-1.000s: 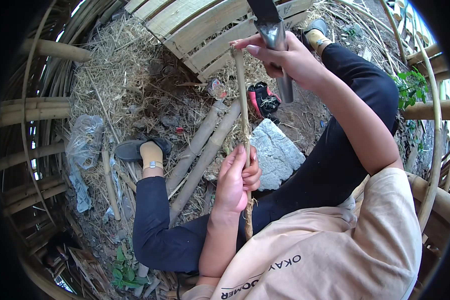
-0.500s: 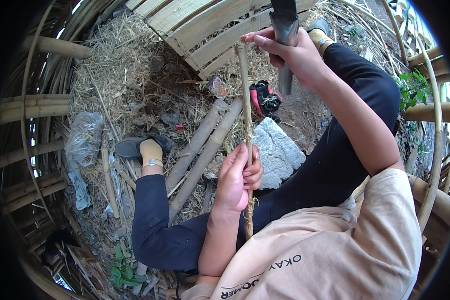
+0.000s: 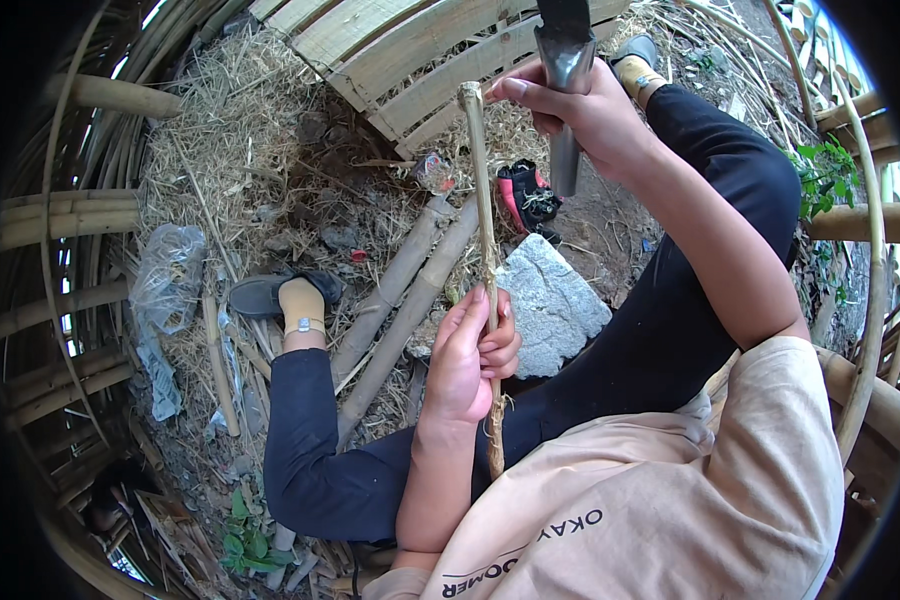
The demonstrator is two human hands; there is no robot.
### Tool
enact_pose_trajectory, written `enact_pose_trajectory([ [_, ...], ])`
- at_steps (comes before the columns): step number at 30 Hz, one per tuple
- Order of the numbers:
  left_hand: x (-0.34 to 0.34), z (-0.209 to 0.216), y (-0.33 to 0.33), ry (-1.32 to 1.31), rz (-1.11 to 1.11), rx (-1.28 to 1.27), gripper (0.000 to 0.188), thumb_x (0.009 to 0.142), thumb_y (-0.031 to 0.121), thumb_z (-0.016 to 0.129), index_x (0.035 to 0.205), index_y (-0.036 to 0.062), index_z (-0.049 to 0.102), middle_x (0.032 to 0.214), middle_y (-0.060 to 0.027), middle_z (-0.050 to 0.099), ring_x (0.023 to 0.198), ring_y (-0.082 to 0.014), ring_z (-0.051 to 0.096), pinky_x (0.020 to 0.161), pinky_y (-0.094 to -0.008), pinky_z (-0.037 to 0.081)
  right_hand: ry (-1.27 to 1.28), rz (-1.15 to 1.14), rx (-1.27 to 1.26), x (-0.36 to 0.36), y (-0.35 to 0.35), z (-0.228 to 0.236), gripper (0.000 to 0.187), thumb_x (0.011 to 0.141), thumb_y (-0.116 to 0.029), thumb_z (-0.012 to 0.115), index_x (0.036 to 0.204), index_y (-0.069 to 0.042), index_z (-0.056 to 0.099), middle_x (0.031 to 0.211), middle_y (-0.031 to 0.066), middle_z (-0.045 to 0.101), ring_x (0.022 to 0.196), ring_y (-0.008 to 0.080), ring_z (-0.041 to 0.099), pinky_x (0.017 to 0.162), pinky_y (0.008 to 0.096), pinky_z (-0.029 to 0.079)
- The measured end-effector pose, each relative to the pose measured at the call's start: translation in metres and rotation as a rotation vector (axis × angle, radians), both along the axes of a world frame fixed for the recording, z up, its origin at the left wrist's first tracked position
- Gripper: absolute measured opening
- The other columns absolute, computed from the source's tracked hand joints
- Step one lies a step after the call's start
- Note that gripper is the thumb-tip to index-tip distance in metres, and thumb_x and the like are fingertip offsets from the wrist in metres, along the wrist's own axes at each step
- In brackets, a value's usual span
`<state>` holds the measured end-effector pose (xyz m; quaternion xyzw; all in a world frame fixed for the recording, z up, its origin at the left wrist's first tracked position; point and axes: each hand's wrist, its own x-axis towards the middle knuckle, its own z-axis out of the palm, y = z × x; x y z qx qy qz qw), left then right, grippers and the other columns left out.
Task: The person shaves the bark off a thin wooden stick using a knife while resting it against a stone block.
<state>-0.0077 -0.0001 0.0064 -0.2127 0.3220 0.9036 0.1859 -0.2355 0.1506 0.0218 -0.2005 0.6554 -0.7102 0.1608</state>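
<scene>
My left hand (image 3: 467,350) is wrapped round a slender wooden stick (image 3: 481,180) held nearly upright in front of me. The stick's upper end is cut blunt; its lower part is rough, with loose shreds of bark. In my right hand (image 3: 595,110) is a large knife (image 3: 564,160), gripped by its tubular silver handle. The dark blade runs out past the top edge, so its full shape is hidden. My right thumb and forefinger stretch toward the stick's top end, just beside it. Whether they pinch a small sliver is too fine to tell.
A pale stone block (image 3: 550,308) lies between my legs. Left of it are bamboo poles (image 3: 410,300), a red-and-black object (image 3: 530,195) and a clear plastic bag (image 3: 169,278). A slatted wooden panel (image 3: 410,70) stands ahead on straw-covered ground. Bamboo rails (image 3: 70,217) line the left side.
The stick's top end has tipped slightly left, away from my right fingers, which were touching it. My right hand and the knife have shifted only a little.
</scene>
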Motion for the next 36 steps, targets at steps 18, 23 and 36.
enact_pose_trajectory([
  [18, -0.002, 0.000, 0.004, 0.037, -0.062, 0.060, 0.030, 0.109, 0.033, 0.037, 0.097, 0.0087, 0.048, 0.062, 0.0072, 0.028, 0.049, -0.0017, 0.022, 0.041, -0.0183, 0.019, -0.335, -0.071, -0.206, -0.020, 0.014, -0.003, 0.020, 0.091, -0.014, 0.070, 0.104, 0.001, 0.069, 0.097, 0.0045, 0.072, 0.060, 0.0014, 0.044, 0.063, 0.0234, 0.044],
  [23, -0.001, 0.000, 0.000, 0.018, -0.031, 0.053, 0.030, 0.109, 0.033, 0.038, 0.097, 0.0086, 0.049, 0.062, 0.0072, 0.029, 0.049, -0.0015, 0.022, 0.041, -0.0182, 0.019, -0.283, -0.114, -0.176, -0.018, 0.009, -0.001, 0.019, 0.092, -0.015, 0.070, 0.101, 0.001, 0.071, 0.096, 0.0042, 0.073, 0.060, 0.0030, 0.045, 0.060, 0.0233, 0.044],
  [36, 0.000, -0.002, -0.015, 0.020, 0.102, 0.030, 0.026, 0.108, 0.031, 0.040, 0.097, 0.0086, 0.049, 0.064, 0.0070, 0.030, 0.049, -0.0019, 0.024, 0.041, -0.0185, 0.019, 0.391, 0.013, 0.592, 0.003, -0.010, -0.015, 0.038, 0.092, -0.039, 0.070, 0.078, -0.004, 0.070, 0.059, 0.0064, 0.061, 0.051, 0.0171, 0.056, 0.054, 0.0370, 0.045],
])
